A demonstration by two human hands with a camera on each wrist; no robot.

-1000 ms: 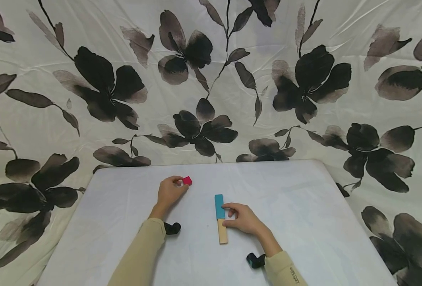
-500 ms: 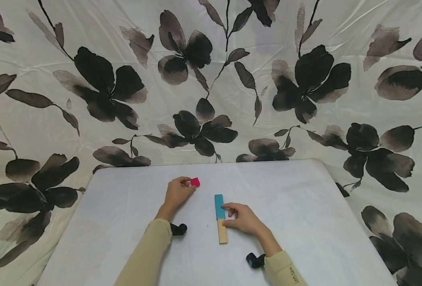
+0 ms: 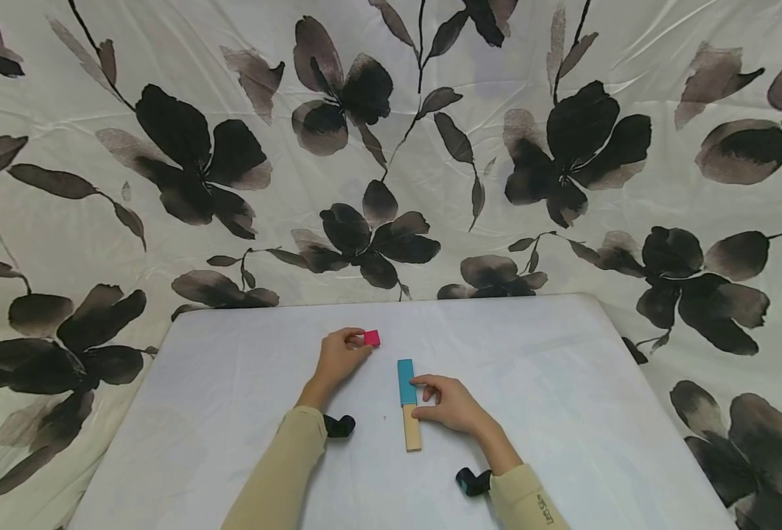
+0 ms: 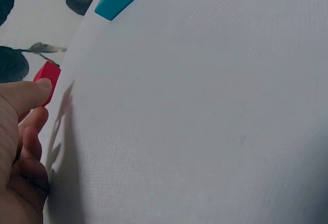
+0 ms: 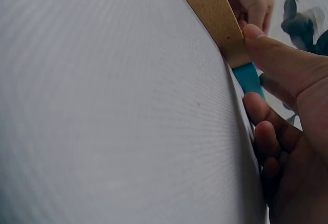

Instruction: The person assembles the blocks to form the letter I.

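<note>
A small red block (image 3: 372, 338) is pinched between thumb and fingers of my left hand (image 3: 339, 358), back left of centre. In the left wrist view the red block (image 4: 47, 82) sits under the thumb tip, and a shadow lies on the table beside the hand. A blue block (image 3: 407, 382) and a plain wooden block (image 3: 412, 428) lie end to end in one line at the middle. My right hand (image 3: 456, 404) rests at their right side, index fingertip at the blue one and thumb at the wooden one. The right wrist view shows the thumb touching the wooden block (image 5: 215, 16).
All this is on a white-covered table (image 3: 537, 353) whose far edge meets a floral cloth (image 3: 464, 169). Black wrist cameras (image 3: 340, 426) stick out from both sleeves, low over the table.
My left hand has moved to the right with the red block, nearer to the blue block. The right hand and the two lined-up blocks have stayed in place.
</note>
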